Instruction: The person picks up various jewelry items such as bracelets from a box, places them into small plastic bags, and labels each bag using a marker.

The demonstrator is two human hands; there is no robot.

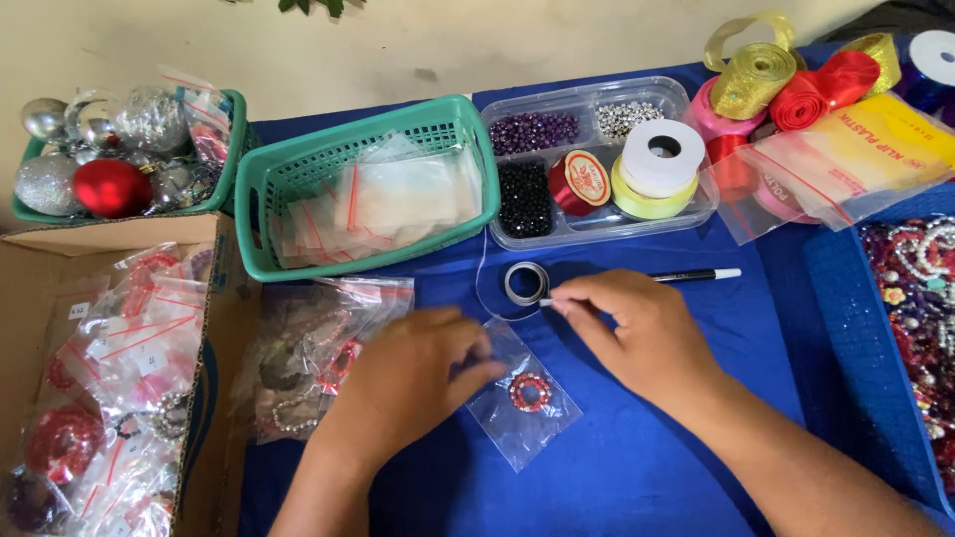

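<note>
Bagging of a red-and-white beaded ring is, by my reading, the step in hand: the ring already lies inside a small clear zip bag flat on the blue cloth, just below the middle of the view.

Largest first, the cloth covers the whole table. At nine o'clock a cardboard box holds many filled bags of beadwork. At eleven o'clock sits a teal basket of empty zip bags, and farther out another basket of shiny baubles. At twelve o'clock a clear divided tray carries beads, thread and tape rolls; ribbon rolls lie at two o'clock. A loose heap of filled bags lies just left of the hands.

The left hand rests palm down, fingers curled on the bag's upper left corner, pinning it. The right hand pinches something small and pale between thumb and forefinger, beside a small tape roll at twelve o'clock; a black pen lies just behind it.

Next, I judge, the mouth of the bag needs closing: one hand keeping it flat, the other pressing the strip shut.
</note>
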